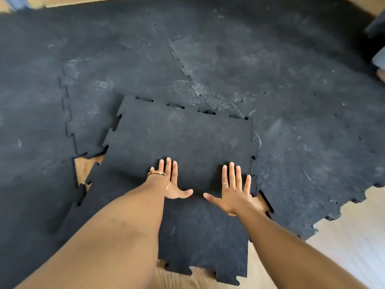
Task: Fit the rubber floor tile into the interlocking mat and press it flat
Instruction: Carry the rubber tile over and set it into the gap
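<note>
A black rubber floor tile (183, 138) with jigsaw edges lies loose and slightly skewed over a gap in the black interlocking mat (302, 126). Its far edge overlaps the laid tiles, and its left side rides over the mat's edge. My left hand (171, 180), with a gold bangle at the wrist, lies flat on the tile with fingers spread. My right hand (232, 190), wearing a ring, lies flat beside it near the tile's right edge. Both palms are down and neither hand grips anything.
Bare wooden floor (83, 167) shows in a gap left of the tile, at its near edge and at the lower right (354, 230). The mat's toothed edge (343, 205) runs along the right. A dark object (375, 28) sits at the far right.
</note>
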Available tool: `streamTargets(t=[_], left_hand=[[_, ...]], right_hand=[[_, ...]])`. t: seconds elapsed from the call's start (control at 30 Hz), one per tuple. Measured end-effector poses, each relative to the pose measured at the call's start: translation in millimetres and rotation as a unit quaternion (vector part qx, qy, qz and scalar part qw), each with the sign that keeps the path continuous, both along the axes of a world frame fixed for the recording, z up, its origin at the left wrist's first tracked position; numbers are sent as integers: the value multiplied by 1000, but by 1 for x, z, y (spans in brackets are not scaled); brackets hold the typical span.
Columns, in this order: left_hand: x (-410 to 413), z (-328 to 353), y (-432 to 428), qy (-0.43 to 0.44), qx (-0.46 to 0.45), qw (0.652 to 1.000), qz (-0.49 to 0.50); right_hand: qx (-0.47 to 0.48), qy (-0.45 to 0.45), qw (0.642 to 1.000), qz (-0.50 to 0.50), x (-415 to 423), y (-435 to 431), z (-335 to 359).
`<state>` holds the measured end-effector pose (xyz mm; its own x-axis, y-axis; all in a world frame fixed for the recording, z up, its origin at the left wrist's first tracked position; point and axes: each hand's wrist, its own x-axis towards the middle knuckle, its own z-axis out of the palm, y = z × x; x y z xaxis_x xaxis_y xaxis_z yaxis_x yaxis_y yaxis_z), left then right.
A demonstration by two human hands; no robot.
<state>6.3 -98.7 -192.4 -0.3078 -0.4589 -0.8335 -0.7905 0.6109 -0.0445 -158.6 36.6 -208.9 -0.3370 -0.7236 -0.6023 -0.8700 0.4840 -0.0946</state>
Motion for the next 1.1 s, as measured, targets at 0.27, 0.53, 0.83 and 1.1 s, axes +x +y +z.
streamTargets(t=[0.27, 0.53, 0.83, 1.1], left_hand=[[15, -18, 13, 93, -53, 994, 6], [85, -53, 86, 335, -277, 886, 161], [131, -14, -3, 225, -316, 804, 451], [157, 24, -23, 142, -243, 869, 408]], right_hand=[[-114, 30, 983, -139, 70, 47, -21], [-159, 27, 950, -269, 77, 55, -10], [-100, -14, 921, -377, 49, 62, 5], [-158, -71, 866, -468, 44, 61, 16]])
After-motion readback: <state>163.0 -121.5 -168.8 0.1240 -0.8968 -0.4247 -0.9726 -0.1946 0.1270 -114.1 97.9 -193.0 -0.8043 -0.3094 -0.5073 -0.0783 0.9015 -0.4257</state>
